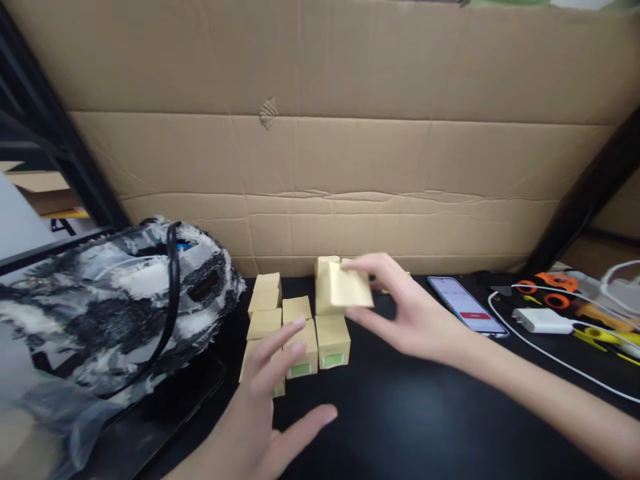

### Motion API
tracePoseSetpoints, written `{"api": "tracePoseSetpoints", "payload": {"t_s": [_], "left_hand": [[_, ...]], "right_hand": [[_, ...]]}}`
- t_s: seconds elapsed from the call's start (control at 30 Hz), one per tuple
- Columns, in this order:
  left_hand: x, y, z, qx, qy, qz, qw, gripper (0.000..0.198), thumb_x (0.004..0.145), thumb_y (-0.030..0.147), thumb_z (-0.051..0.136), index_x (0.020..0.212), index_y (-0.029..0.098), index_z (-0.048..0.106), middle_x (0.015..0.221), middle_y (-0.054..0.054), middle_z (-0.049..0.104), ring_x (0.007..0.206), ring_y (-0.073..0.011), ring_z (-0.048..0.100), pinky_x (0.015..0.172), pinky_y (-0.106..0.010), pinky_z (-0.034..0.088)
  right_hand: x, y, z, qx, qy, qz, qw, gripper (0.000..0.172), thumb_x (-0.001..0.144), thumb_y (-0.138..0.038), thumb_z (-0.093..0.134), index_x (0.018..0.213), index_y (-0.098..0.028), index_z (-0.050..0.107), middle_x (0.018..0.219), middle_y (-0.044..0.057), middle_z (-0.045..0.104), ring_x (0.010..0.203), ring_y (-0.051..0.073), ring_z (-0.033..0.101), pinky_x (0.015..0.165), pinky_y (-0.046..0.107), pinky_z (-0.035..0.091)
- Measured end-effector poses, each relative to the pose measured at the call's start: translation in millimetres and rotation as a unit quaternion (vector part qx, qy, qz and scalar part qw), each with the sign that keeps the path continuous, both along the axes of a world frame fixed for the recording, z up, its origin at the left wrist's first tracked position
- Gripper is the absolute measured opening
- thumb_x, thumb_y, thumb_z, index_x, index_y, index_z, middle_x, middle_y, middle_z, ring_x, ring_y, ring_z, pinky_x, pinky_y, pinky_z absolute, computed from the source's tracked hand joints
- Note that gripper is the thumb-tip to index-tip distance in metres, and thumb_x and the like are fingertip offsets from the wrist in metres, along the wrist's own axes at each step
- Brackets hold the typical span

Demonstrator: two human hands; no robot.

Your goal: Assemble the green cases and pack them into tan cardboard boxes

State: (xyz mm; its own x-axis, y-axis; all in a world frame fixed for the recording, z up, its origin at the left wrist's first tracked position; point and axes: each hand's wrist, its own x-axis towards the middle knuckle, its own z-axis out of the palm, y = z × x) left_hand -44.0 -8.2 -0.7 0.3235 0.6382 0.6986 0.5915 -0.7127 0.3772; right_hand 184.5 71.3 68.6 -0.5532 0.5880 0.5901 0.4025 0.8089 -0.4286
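Observation:
My right hand (pixel 405 307) pinches a small tan cardboard box (pixel 350 287) between thumb and fingers, above the right end of a cluster of similar boxes. Part of another tan box (pixel 327 260) shows behind it. Just below the held one sits a box with a green label (pixel 333 360) on its front. My left hand (pixel 270 400) hovers in front of the cluster with its fingers apart and nothing in them. It partly covers several boxes, among them a box with a green label (pixel 305 347). At the cluster's back left, another box (pixel 267 283) is in plain sight.
A fuzzy black-and-white bag (pixel 200 307) with a black strap lies on the left. On the right are a phone (pixel 467 305), a white charger (pixel 543 321) with its cable, and orange rings (pixel 556 301). A cardboard wall (pixel 350 160) closes off the back of the black table (pixel 410 413).

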Motion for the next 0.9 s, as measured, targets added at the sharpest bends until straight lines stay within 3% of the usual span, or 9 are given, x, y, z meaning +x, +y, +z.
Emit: {"api": "tracePoseSetpoints", "payload": {"t_s": [0.1, 0.23, 0.33, 0.43, 0.5, 0.6, 0.73, 0.83, 0.9], "left_hand": [[-15.5, 12.9, 13.3, 0.014, 0.124, 0.068, 0.990, 0.089, 0.079, 0.052, 0.069, 0.147, 0.037, 0.015, 0.148, -0.007, 0.032, 0.137, -0.0342, 0.030, 0.113, -0.050, 0.027], [-41.3, 36.2, 7.0, -0.022, 0.206, 0.164, 0.965, 0.131, 0.055, 0.059, 0.083, 0.150, 0.032, -0.004, 0.155, -0.015, 0.023, 0.140, -0.0468, 0.017, 0.110, -0.066, 0.016], [-51.6, 46.8, -0.1, -0.110, 0.224, 0.195, 0.948, 0.133, 0.056, 0.057, 0.082, 0.151, 0.027, -0.006, 0.158, -0.018, 0.016, 0.143, -0.0465, 0.010, 0.109, -0.067, 0.019], [-51.3, 48.6, 1.7, -0.220, 0.253, 0.170, 0.927, 0.118, 0.067, 0.053, 0.075, 0.152, 0.016, 0.002, 0.158, -0.022, 0.012, 0.143, -0.0419, 0.009, 0.111, -0.060, 0.024], [-48.9, 47.2, 6.2, -0.268, 0.267, 0.153, 0.913, 0.105, 0.072, 0.051, 0.071, 0.152, 0.015, 0.013, 0.157, -0.021, 0.015, 0.143, -0.0402, 0.012, 0.112, -0.057, 0.026], [-46.3, 45.4, 11.9, -0.274, 0.272, 0.147, 0.911, 0.096, 0.072, 0.052, 0.069, 0.149, 0.015, 0.027, 0.155, -0.020, 0.021, 0.141, -0.0401, 0.016, 0.110, -0.057, 0.027], [-44.9, 45.0, 13.0, -0.267, 0.272, 0.151, 0.912, 0.096, 0.070, 0.053, 0.068, 0.147, 0.008, 0.031, 0.154, -0.022, 0.021, 0.141, -0.0403, 0.016, 0.111, -0.057, 0.025], [-43.9, 45.1, 11.4, -0.253, 0.271, 0.155, 0.916, 0.093, 0.069, 0.050, 0.069, 0.146, 0.012, 0.034, 0.154, -0.020, 0.025, 0.142, -0.0395, 0.019, 0.112, -0.057, 0.026], [-43.6, 45.3, 10.9, -0.247, 0.273, 0.158, 0.916, 0.092, 0.068, 0.048, 0.069, 0.146, 0.013, 0.035, 0.154, -0.019, 0.026, 0.141, -0.0397, 0.021, 0.111, -0.057, 0.027]], "right_hand": [[-39.7, 39.9, 5.7, 0.000, -0.029, 0.001, 1.000, 0.042, 0.087, -0.018, 0.061, 0.126, -0.021, 0.044, 0.126, 0.011, 0.050, 0.120, 0.025, 0.046, 0.098, 0.044, 0.044], [-81.7, 78.2, -8.3, -0.023, -0.090, 0.000, 0.996, 0.039, 0.087, -0.017, 0.064, 0.123, -0.015, 0.051, 0.125, 0.011, 0.054, 0.118, 0.028, 0.050, 0.097, 0.050, 0.043], [-97.9, 91.8, -24.8, -0.062, -0.133, 0.008, 0.989, 0.031, 0.092, -0.028, 0.060, 0.121, -0.017, 0.056, 0.124, 0.009, 0.057, 0.107, 0.025, 0.059, 0.088, 0.047, 0.050], [-104.5, 94.6, -37.3, -0.104, -0.167, 0.024, 0.980, 0.026, 0.094, -0.030, 0.058, 0.116, -0.016, 0.058, 0.115, 0.007, 0.062, 0.094, 0.020, 0.064, 0.080, 0.040, 0.055], [-103.1, 89.9, -39.2, -0.119, -0.176, 0.030, 0.977, 0.025, 0.094, -0.030, 0.058, 0.114, -0.016, 0.059, 0.111, 0.007, 0.063, 0.090, 0.019, 0.065, 0.076, 0.038, 0.056], [-89.0, 73.6, -31.7, -0.109, -0.167, 0.034, 0.979, 0.030, 0.093, -0.033, 0.058, 0.117, -0.015, 0.056, 0.117, 0.009, 0.061, 0.101, 0.022, 0.062, 0.085, 0.041, 0.052], [-51.8, 47.0, -18.5, -0.096, -0.196, 0.062, 0.974, 0.071, 0.071, -0.046, 0.077, 0.128, -0.014, 0.048, 0.123, 0.016, 0.059, 0.110, 0.030, 0.059, 0.090, 0.041, 0.049], [-25.8, 34.4, -13.9, -0.085, -0.281, 0.075, 0.953, 0.096, 0.063, -0.029, 0.082, 0.142, -0.009, 0.032, 0.110, 0.018, 0.067, 0.094, 0.032, 0.067, 0.076, 0.039, 0.054], [-16.7, 32.0, -8.2, -0.067, -0.308, 0.067, 0.947, 0.093, 0.066, -0.019, 0.078, 0.144, -0.008, 0.029, 0.103, 0.016, 0.070, 0.085, 0.030, 0.069, 0.069, 0.036, 0.054]]}}
